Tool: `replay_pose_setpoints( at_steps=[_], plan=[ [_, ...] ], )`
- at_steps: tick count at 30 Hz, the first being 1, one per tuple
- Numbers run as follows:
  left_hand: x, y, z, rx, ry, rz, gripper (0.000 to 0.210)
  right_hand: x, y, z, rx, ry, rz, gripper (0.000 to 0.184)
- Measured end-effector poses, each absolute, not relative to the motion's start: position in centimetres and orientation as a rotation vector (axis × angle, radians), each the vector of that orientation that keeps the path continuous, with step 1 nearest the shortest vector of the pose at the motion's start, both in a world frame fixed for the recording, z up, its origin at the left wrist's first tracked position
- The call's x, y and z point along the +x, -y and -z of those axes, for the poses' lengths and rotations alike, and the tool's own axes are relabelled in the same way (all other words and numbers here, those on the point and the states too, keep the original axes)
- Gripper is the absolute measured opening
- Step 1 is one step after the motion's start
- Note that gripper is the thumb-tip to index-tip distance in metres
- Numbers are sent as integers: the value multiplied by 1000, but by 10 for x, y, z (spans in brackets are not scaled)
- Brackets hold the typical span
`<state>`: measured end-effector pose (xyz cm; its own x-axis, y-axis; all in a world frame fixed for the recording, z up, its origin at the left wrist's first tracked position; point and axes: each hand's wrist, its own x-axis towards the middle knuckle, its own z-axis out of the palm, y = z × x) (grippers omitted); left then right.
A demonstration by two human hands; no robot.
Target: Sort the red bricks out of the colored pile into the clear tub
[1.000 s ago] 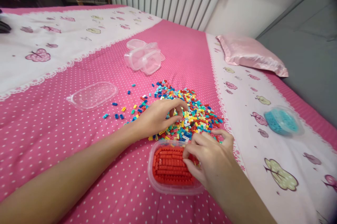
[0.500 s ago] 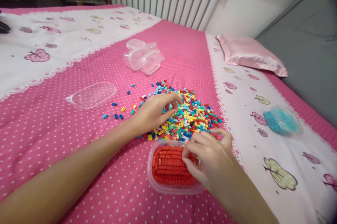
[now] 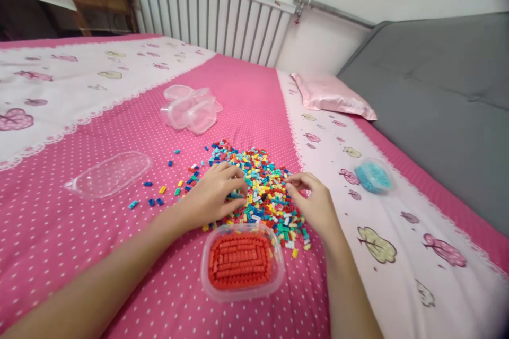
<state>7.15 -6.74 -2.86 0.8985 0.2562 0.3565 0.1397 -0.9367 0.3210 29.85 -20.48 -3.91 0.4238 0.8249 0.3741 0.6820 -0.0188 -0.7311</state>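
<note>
A heap of small toy building bricks [image 3: 258,174] in many colours lies on the bed. My left hand [image 3: 217,193] rests over the heap's left side, fingers curved and thumb apart, with no brick visible in it. At the heap's right edge is my right hand [image 3: 314,201], its thumb and forefinger brought together; what they pinch, if anything, is too small to make out. Just in front of the heap sits a clear plastic container [image 3: 204,275], with red bricks [image 3: 240,259] packed in neat rows inside it.
A clear lid [image 3: 111,174] lies to the left, near several stray bricks. Stacked clear containers [image 3: 191,108] stand farther back. On the right are a container of light blue bricks [image 3: 374,176] and a pink pillow [image 3: 332,96]. Behind are a radiator [image 3: 214,15] and grey headboard [image 3: 437,95].
My right hand has moved from the container of red bricks to the right edge of the heap. My left hand stays over the heap. The whole view has shifted and tilted.
</note>
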Motion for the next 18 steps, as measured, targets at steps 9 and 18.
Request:
replay_pose_setpoints(
  at_steps=[9,18],
  plan=[
    [76,71,34,2867,-279,-524,9,317,206,45,-1799,1207,-178,17],
    [78,67,36,2856,-254,-470,15,341,216,56,-1930,1150,-135,31]
  ],
)
